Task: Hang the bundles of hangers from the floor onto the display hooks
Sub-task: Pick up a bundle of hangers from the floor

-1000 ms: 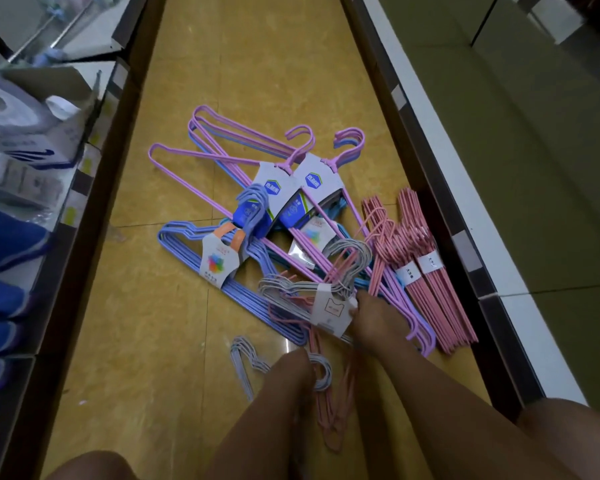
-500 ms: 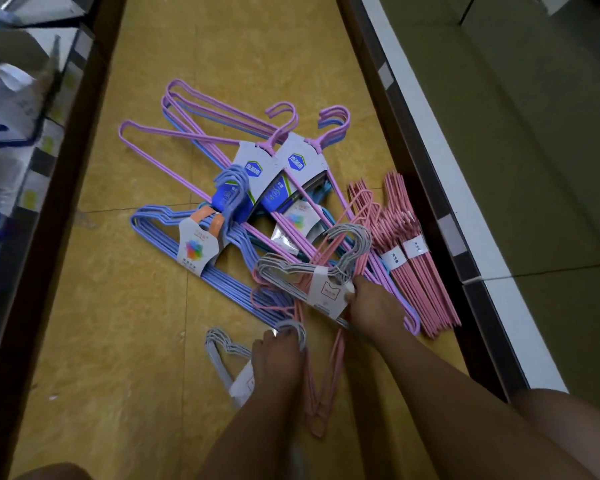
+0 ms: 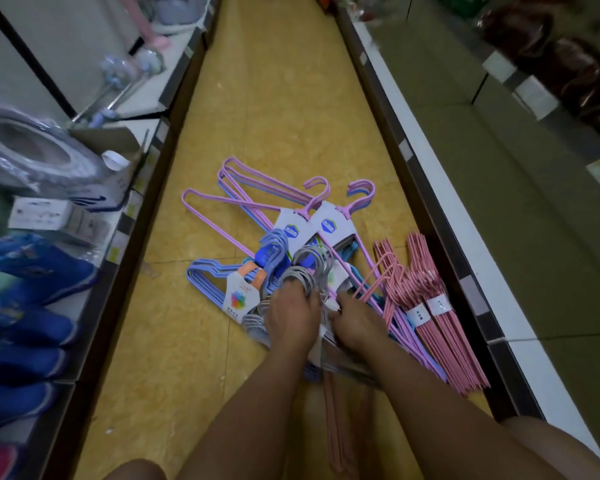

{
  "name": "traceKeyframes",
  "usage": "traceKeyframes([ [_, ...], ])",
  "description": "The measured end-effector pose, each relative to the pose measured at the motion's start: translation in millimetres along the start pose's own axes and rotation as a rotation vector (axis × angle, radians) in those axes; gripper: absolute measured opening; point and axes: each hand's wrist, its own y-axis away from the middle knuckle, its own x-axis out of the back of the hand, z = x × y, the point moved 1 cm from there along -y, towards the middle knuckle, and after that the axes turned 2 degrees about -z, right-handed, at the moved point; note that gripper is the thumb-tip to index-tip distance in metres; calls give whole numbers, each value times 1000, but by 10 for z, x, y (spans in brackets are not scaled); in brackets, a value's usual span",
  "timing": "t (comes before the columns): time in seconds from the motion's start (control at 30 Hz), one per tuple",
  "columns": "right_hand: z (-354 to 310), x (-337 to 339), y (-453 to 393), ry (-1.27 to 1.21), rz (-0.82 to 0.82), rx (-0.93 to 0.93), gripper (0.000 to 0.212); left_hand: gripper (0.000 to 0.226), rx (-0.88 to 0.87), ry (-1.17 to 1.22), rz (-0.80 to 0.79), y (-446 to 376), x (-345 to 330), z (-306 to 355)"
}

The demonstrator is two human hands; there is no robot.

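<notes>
The left hand (image 3: 291,318) has lifted its grey hanger bundle (image 3: 305,271) beside the right hand (image 3: 355,322).

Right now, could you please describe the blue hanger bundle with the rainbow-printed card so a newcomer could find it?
Look at the yellow tiled aisle floor between the shelves, at the hanger pile. On the pile's left edge lies the blue wire hanger bundle, just left of the left hand. Unlike its neighbours, it wears a white card with an orange top and a rainbow print.

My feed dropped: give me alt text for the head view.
Both hands, left hand and right hand, grip grey hanger bundles above a pile of purple, blue and pink hangers on the yellow floor between shelves.
</notes>
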Motion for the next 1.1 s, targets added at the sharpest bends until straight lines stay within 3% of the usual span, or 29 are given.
traceKeyframes([
  [0.2, -290, 474, 153, -108, -59, 54, 37, 37, 91, 49, 76, -257, 555, 316],
  [0.3, -486, 741, 392, 57, -142, 84, 53, 35, 138, 57, 13, -165, 952, 517],
  [0.47, -828, 1467, 894, 175, -84, 84, 55, 24, 90, 292, -31, 236, 1839, 793],
  [0.57, -1067, 2032, 1196, 73, -70, 26, 60, 14, 145, 235, -27, 504, 2393, 925],
  [0.7, -1519, 2912, 1594, -48, -114, 38, 58, 53, 45, -93, -222, 555, 3085, 1102],
  [0.8, -1982, 3411, 1880, -120, -177, 130, 59, 74, 28, -224, -194, 624, 3652, 1241],
  [0.9, -2475, 3775, 2227, -141, -229, 177, 54, 66, 64, -278, -108, 730, 4257, 1296],
  [1.0, -2935, 4009, 2592, -152, -271, 244, 37, 35, 50, -388, -73, 879, 4898, 1282],
  [1.1, -3346, 4118, 2928, -227, -282, 262, 25, 21, 97, -404, -53, 1126, 5400, 1222],
])
